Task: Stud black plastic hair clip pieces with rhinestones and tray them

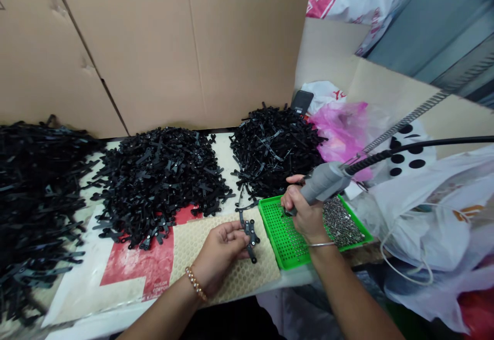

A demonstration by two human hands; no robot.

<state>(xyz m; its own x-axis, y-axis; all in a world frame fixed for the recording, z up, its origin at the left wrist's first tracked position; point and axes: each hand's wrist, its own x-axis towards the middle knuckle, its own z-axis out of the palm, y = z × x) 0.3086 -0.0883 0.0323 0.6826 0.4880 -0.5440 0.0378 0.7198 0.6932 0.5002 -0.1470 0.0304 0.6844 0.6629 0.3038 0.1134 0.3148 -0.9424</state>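
Note:
My left hand (221,251) rests on a beige honeycomb mat (239,273), its fingers closed on a small black plastic part (250,233) pressed against the mat. My right hand (304,211) is wrapped round the grey electric screwdriver (323,182), whose tip points down over the green perforated tray (283,237). A heap of small silver screws (341,221) lies in the right end of that tray. A black cable and a coiled spring run from the screwdriver up to the right.
Three piles of black plastic parts lie on the table: one at the far left (34,196), one in the middle (162,180), one behind the tray (274,147). Cardboard sheets (173,47) stand behind. Pink (343,129) and white plastic bags (436,227) crowd the right side.

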